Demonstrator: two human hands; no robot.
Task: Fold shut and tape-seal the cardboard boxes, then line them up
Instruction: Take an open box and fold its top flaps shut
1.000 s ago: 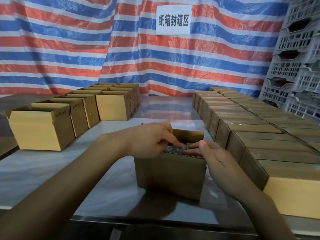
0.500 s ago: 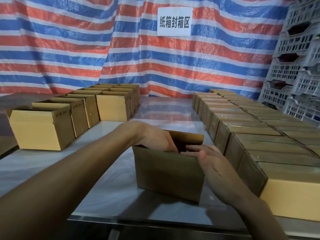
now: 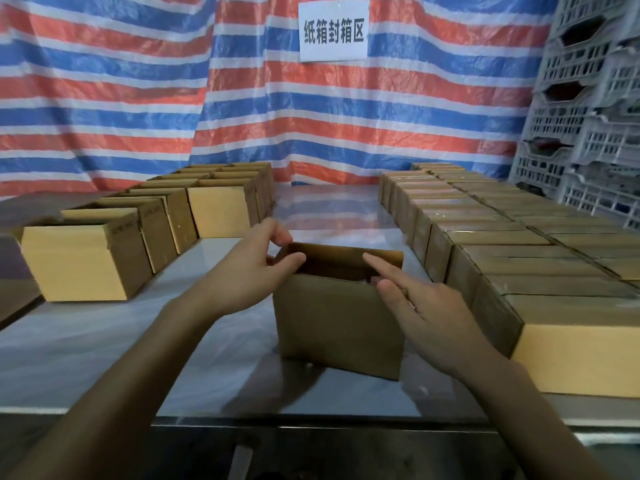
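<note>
One open box (image 3: 339, 323) stands mid-tabletop (image 3: 104, 348) near the front edge, between unsealed boxes (image 3: 86, 261) at left and closed boxes (image 3: 519, 271) at right. The left hand (image 3: 242, 271) has its fingers (image 3: 278, 233) and thumb pinching the box's top left corner. The right hand (image 3: 426, 306) is at the right rim, its fingers (image 3: 381, 265) straight and slightly spread.

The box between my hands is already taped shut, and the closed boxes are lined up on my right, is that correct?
Not taped shut: the head view shows the box open on top, with the left hand pinching its left corner and the right hand at its right edge. The closed boxes are lined up on the right.
</note>
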